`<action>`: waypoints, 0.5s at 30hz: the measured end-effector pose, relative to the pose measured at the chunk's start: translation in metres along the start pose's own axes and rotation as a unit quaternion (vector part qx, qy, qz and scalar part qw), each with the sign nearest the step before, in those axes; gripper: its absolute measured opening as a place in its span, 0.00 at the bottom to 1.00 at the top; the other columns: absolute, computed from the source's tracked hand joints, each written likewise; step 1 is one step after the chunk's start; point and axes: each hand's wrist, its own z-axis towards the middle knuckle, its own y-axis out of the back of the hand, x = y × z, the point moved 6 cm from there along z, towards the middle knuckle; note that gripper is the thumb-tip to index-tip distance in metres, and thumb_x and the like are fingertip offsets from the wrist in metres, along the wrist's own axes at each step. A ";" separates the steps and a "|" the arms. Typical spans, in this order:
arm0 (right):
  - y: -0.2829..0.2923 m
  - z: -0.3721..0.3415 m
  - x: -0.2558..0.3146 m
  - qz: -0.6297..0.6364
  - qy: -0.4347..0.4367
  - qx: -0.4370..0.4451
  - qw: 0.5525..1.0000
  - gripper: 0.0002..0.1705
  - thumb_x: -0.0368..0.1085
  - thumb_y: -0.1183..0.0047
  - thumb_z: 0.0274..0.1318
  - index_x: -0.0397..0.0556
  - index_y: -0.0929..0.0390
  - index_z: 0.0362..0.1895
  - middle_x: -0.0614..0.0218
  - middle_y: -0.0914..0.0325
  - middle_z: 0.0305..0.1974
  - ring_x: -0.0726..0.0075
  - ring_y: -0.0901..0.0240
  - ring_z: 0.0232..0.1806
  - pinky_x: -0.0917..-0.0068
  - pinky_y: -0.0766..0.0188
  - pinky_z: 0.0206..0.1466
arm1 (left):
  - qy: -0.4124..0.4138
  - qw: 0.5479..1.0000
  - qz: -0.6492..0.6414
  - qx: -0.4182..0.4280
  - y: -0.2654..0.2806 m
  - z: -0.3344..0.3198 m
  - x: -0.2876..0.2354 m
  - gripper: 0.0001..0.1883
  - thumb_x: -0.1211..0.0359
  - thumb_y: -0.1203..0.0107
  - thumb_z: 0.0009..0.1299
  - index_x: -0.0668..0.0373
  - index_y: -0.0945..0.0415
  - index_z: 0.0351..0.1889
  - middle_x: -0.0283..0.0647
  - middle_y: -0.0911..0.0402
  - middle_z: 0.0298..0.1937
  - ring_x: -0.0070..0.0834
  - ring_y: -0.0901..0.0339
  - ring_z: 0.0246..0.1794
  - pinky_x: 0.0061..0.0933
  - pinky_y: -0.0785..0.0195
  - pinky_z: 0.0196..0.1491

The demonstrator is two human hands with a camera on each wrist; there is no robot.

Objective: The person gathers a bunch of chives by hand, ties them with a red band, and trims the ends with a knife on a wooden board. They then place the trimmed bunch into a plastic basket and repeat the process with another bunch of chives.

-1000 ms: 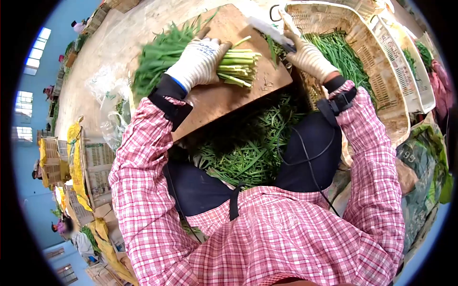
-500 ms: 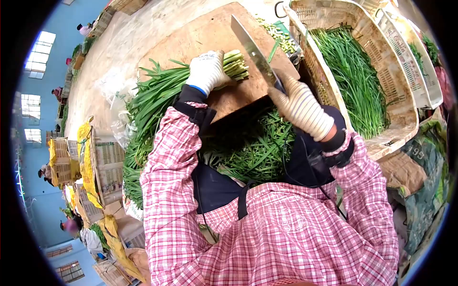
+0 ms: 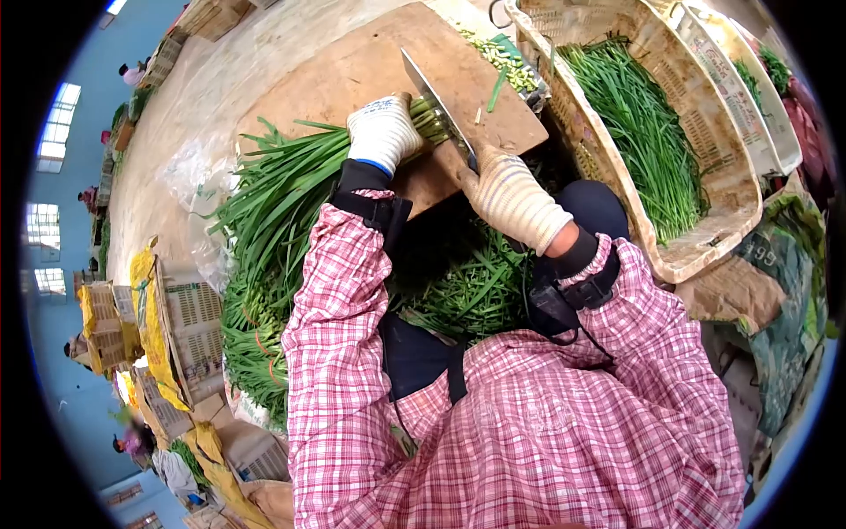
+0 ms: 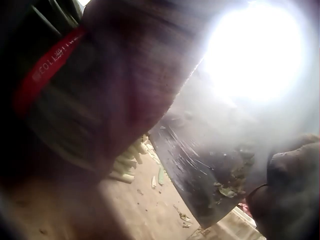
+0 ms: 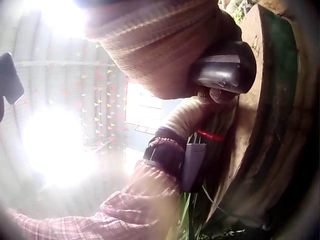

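Top centre of the frame, the left hand (image 3: 383,130) is gripping a bunch of greens (image 3: 295,181) on the board (image 3: 352,70), fingers curled round it, while the right hand (image 3: 518,201) is closing round the handle of a knife (image 3: 435,99), its blade standing at the stalk ends. Cut bits (image 3: 504,63) are lying upper right, so trimming seems well underway; this bunch seems to be nearing or undergoing its cut, and loose greens (image 3: 639,132) in the right-hand crate (image 3: 736,198) are perhaps awaiting theirs.

Green sack (image 3: 784,286), nr top edge: "199" | red band (image 4: 49,70) on greens bundle (image 3: 295,181), over L edge of board (image 3: 352,66): white chars, blurred, illeg. | L glove (image 3: 384,132), back: blue print, illeg.
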 end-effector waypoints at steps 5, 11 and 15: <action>-0.019 0.035 -0.004 -0.114 0.049 0.065 0.990 0.16 0.35 0.57 0.55 0.31 0.26 0.34 0.39 0.24 0.26 0.38 0.24 0.34 0.51 0.28 0.38 | 0.010 1.000 0.019 0.001 0.000 0.000 0.000 0.30 0.54 0.36 0.49 0.53 0.24 0.51 0.46 0.19 0.47 0.42 0.22 0.50 0.40 0.29 0.51; -0.012 0.035 0.007 -0.195 0.075 0.182 0.961 0.13 0.33 0.46 0.43 0.32 0.21 0.30 0.45 0.22 0.26 0.47 0.21 0.32 0.60 0.25 0.36 | 0.005 1.000 0.028 0.001 0.001 0.001 -0.001 0.26 0.57 0.38 0.52 0.53 0.23 0.49 0.44 0.19 0.48 0.40 0.22 0.50 0.40 0.28 0.50; -0.026 0.059 0.014 -0.236 0.083 0.271 0.930 0.07 0.29 0.45 0.39 0.41 0.17 0.26 0.45 0.21 0.28 0.46 0.20 0.34 0.62 0.24 0.41 | 0.002 1.000 0.010 -0.015 -0.006 0.007 0.002 0.27 0.57 0.38 0.52 0.52 0.24 0.51 0.44 0.19 0.47 0.40 0.22 0.50 0.40 0.29 0.50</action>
